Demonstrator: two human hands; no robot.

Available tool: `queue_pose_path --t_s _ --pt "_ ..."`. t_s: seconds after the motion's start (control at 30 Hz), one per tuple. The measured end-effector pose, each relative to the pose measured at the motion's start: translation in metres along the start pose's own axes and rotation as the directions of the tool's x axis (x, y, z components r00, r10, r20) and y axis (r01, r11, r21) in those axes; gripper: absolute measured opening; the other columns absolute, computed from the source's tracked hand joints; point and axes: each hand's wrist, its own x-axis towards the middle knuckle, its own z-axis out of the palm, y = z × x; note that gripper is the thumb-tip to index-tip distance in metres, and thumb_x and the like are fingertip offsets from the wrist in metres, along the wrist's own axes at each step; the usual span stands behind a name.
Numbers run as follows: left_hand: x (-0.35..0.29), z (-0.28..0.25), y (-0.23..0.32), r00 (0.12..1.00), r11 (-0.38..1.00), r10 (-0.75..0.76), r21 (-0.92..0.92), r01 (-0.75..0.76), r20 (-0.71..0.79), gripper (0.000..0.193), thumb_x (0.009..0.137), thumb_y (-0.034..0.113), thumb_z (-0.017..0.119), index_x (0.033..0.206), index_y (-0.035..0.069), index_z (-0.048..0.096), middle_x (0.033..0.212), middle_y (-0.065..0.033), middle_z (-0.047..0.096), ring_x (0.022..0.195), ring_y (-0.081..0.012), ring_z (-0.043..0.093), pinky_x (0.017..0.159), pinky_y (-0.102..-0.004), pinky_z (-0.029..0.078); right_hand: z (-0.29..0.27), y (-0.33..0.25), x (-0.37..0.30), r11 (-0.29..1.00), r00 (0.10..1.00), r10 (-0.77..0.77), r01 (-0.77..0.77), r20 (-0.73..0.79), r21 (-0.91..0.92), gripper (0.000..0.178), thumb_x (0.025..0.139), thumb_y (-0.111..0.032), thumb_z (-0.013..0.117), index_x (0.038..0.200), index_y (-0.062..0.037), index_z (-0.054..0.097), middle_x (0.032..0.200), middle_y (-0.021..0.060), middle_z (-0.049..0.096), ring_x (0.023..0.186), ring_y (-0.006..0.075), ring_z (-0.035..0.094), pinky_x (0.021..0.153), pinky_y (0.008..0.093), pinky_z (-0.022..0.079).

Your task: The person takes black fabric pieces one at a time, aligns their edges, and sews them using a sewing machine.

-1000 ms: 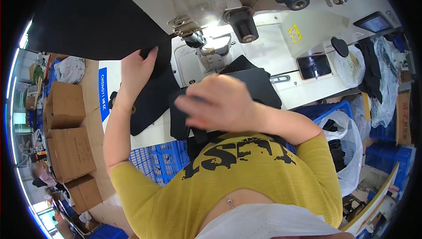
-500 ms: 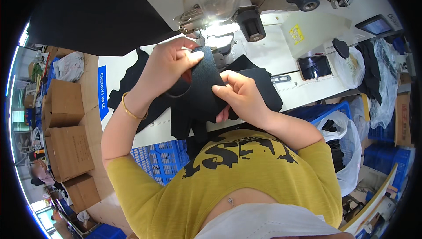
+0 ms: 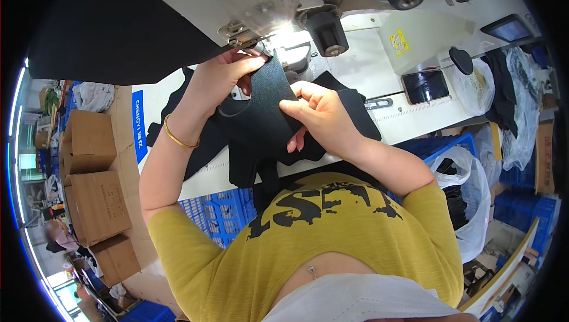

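My left hand point(image 3: 222, 79) and my right hand point(image 3: 317, 111) both grip one piece of black fabric point(image 3: 269, 106), holding it up close under the lit needle area of the sewing machine point(image 3: 278, 23). The left hand pinches its upper left edge, the right hand its right side. A gold bangle point(image 3: 178, 138) sits on my left wrist. More black fabric pieces point(image 3: 201, 144) lie on the white table point(image 3: 409, 114) under and around the hands.
A small dark screen point(image 3: 425, 85) sits on the table to the right. Blue crates point(image 3: 219, 218) stand below the table edge. Cardboard boxes point(image 3: 95, 191) are stacked at the left. White plastic bags point(image 3: 468, 197) with dark cloth hang at the right.
Both hands have closed on the black piece and lifted it toward the needle; a second ago the left hand lay on the fabric at the left and the right hand was moving in a blur.
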Motion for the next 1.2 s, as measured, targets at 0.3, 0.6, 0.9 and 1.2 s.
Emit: queue_pose_path --t_s 0.3,0.6,0.9,1.2 --pt "-0.074 0.022 -0.041 0.376 -0.097 0.877 0.877 -0.470 0.298 0.032 0.078 0.033 0.071 0.104 0.013 0.071 0.107 0.0001 0.067 0.090 -0.0159 0.059 0.078 -0.0337 0.045 0.000 -0.007 -0.026 0.927 0.994 -0.092 0.066 -0.052 -0.369 0.029 0.102 -0.021 0.048 0.085 -0.0008 0.059 0.062 0.0057 0.065 0.048 0.0081 0.058 0.044 0.0219 0.042" --pt "-0.052 0.028 -0.052 0.328 -0.162 0.890 0.891 -0.425 0.318 0.036 0.076 0.014 0.068 0.111 0.012 0.072 0.117 -0.0009 0.067 0.093 -0.0163 0.058 0.079 -0.0296 0.043 -0.003 -0.011 0.002 0.917 0.990 -0.140 0.125 -0.013 -0.380 0.028 0.102 -0.022 0.049 0.085 -0.0025 0.060 0.061 0.0050 0.063 0.044 0.0068 0.052 0.044 0.0211 0.039" --pt "-0.027 0.014 -0.043 0.339 -0.122 0.895 0.889 -0.442 0.291 0.033 0.072 0.010 0.065 0.104 0.011 0.073 0.115 0.0012 0.069 0.093 -0.0164 0.060 0.080 -0.0319 0.044 -0.007 -0.010 0.028 0.925 0.977 -0.211 0.203 0.008 -0.320 0.026 0.103 -0.021 0.049 0.091 -0.0009 0.061 0.062 0.0065 0.064 0.043 0.0072 0.050 0.045 0.0205 0.040" --pt "-0.004 -0.001 -0.043 0.336 -0.124 0.900 0.902 -0.414 0.278 0.041 0.069 0.005 0.065 0.108 0.014 0.074 0.108 0.0025 0.069 0.096 -0.0184 0.061 0.081 -0.0335 0.042 -0.005 -0.009 0.022 0.930 0.982 -0.189 0.178 -0.002 -0.322 0.019 0.097 -0.012 0.052 0.085 0.0001 0.062 0.060 0.0045 0.064 0.043 0.0061 0.050 0.045 0.0223 0.039"
